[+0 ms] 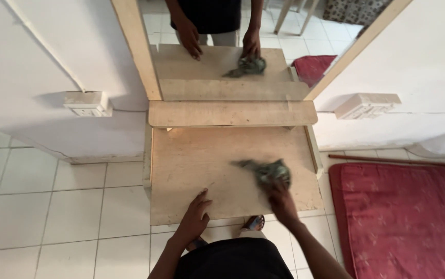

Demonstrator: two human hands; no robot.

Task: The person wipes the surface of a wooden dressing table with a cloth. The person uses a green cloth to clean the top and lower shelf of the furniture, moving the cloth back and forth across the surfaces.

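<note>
A low pale wooden table point(191, 160) stands in front of me against a wall mirror point(222, 67). My right hand point(280, 199) grips a crumpled green-grey cloth point(269, 171) and presses it onto the tabletop at the right; the cloth is blurred. The fingers of my left hand point(195, 213) lie flat and spread on the table's front edge, holding nothing. The mirror reflects both hands and the cloth.
A narrow wooden shelf point(232, 112) runs under the mirror. A red patterned mat point(403, 217) lies on the white tiled floor at the right, with a thin rod point(387, 160) beside it. Wall sockets point(88, 103) sit on either side of the mirror.
</note>
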